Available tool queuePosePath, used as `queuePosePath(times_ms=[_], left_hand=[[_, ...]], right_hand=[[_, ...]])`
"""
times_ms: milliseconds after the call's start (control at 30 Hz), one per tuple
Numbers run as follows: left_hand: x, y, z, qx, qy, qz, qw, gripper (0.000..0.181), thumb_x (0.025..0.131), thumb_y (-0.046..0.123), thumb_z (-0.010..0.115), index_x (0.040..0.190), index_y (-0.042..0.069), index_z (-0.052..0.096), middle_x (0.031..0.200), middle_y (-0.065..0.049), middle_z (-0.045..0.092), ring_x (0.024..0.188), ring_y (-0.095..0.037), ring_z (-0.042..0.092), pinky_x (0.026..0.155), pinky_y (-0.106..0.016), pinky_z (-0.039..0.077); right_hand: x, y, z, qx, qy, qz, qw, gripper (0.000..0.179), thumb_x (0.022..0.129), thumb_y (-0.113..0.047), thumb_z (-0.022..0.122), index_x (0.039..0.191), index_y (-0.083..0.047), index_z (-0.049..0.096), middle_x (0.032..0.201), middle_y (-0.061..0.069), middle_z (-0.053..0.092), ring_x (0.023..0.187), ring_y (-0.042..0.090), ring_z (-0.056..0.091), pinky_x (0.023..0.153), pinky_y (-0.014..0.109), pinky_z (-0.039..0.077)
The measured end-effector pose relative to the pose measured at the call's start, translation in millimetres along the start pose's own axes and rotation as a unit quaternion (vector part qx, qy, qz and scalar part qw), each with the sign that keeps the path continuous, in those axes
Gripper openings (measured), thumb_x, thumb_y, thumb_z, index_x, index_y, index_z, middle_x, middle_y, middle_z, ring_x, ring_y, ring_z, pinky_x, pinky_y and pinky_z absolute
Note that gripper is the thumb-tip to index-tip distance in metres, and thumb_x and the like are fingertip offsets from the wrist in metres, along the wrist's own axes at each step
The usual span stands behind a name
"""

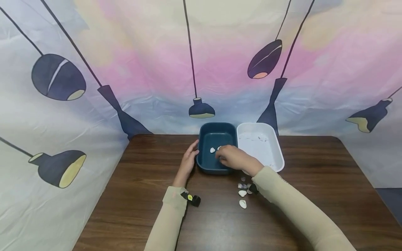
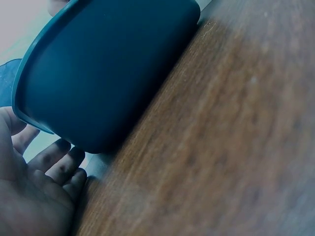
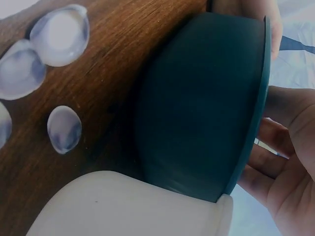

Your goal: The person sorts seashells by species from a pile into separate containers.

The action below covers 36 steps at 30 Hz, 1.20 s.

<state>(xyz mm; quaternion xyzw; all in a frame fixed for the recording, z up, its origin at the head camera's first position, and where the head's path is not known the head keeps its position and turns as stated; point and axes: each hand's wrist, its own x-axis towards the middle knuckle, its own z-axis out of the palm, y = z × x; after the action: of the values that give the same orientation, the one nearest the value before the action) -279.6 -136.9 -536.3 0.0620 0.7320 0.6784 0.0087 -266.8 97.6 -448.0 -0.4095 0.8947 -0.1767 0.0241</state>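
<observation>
So the biggest thing here is the painted backdrop (image 1: 150,52) with lamps on it, and the brown wood surface (image 1: 314,157) runs right up to it. Loads of bare wood on both sides, plus a decent stretch up front between the two pale sleeves (image 1: 290,197). The white tub (image 1: 257,146) and the teal tub (image 1: 204,162) sit side by side at the back edge, rims touching as far as I can see, so basically zero gap between them; the roomy side is the teal one's left. The left hand (image 1: 187,158) is there, fingers (image 2: 51,155) a bit apart, loosely bent and touching the teal wall and rim. The right hand (image 1: 233,158) dips over the teal tub's near right side, fingers bent down inside; can't tell if they're pinching anything. Inside the teal tub there's a small white shell (image 1: 212,150) with clear floor to its left, and another shell (image 1: 219,148) half hidden by the right hand. A handful of loose shells (image 1: 242,193) lies on the wood in front of the tubs, close by the right wrist, well in from the front edge.
</observation>
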Motion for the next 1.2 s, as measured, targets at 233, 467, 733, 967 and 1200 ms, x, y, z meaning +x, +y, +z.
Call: queuePosePath(times_ms=[233,467,733,967,1200], left_hand=[[-13.0,25.6,7.3,0.001,0.009,-0.003,1.0000,0.051,0.110,0.006,0.039,0.161,0.000,0.040,0.167,-0.023,0.034,0.156,-0.040,0.027,0.126,-0.058,0.020],[-16.2,31.5,7.3,0.005,0.005,-0.007,1.0000,0.051,0.110,0.007,0.039,0.161,0.000,0.040,0.167,-0.024,0.034,0.156,-0.041,0.027,0.125,-0.060,0.020],[-0.7,4.0,1.2,-0.004,0.005,-0.015,0.9999,0.051,0.110,0.006,0.041,0.162,0.002,0.040,0.168,-0.022,0.034,0.156,-0.039,0.027,0.126,-0.058,0.020],[0.5,-1.5,-0.2,-0.009,0.004,-0.002,1.0000,0.051,0.111,0.012,0.044,0.162,0.008,0.042,0.168,-0.017,0.036,0.157,-0.034,0.029,0.126,-0.056,0.022],[-1.9,-1.3,0.1,-0.001,0.004,-0.002,1.0000,0.051,0.111,0.013,0.044,0.161,0.009,0.044,0.167,-0.015,0.038,0.156,-0.034,0.030,0.125,-0.057,0.022]], right_hand=[[-0.1,2.4,4.1,-0.001,0.002,0.009,1.0000,0.015,0.093,0.005,0.072,0.105,0.000,0.079,0.100,0.011,0.073,0.092,0.025,0.069,0.083,0.039,0.059],[3.3,4.5,11.1,-0.017,-0.003,0.021,0.9996,0.014,0.091,0.005,0.074,0.103,0.000,0.079,0.097,0.011,0.073,0.089,0.023,0.070,0.082,0.038,0.060],[8.6,4.8,15.8,-0.025,-0.014,0.041,0.9988,0.014,0.093,0.003,0.073,0.104,-0.002,0.081,0.098,0.009,0.074,0.089,0.022,0.070,0.083,0.038,0.060],[12.5,6.8,18.0,-0.027,-0.025,0.051,0.9980,0.014,0.095,0.002,0.072,0.104,-0.003,0.081,0.099,0.009,0.074,0.091,0.022,0.069,0.084,0.039,0.060],[14.4,7.5,18.1,-0.031,-0.031,0.059,0.9973,0.013,0.095,0.002,0.072,0.102,-0.003,0.082,0.099,0.010,0.075,0.093,0.024,0.070,0.085,0.041,0.060]])
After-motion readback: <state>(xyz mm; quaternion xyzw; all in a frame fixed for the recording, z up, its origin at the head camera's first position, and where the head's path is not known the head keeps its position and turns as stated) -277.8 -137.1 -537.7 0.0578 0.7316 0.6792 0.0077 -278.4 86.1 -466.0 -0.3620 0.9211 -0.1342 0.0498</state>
